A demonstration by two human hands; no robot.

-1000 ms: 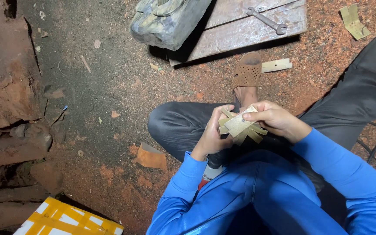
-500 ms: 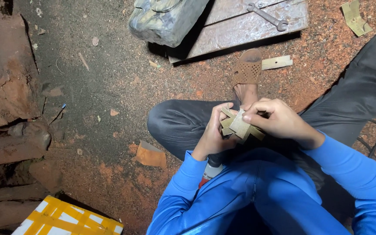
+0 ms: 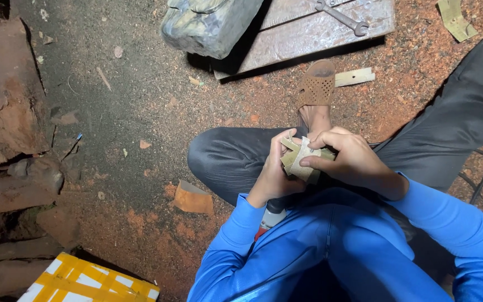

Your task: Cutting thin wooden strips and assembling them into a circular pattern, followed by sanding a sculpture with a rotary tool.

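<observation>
The dirt floor is covered with red dust and scraps. A metal plate lies at the top, with a wrench on it and a wrapped bundle at its left edge. A yellow box sits at the lower left. The person sits with one knee raised and a perforated sandal on the foot. The left hand and right hand are both closed on a small stack of paper pieces, held between them above the lap. A brown scrap lies beside the knee.
</observation>
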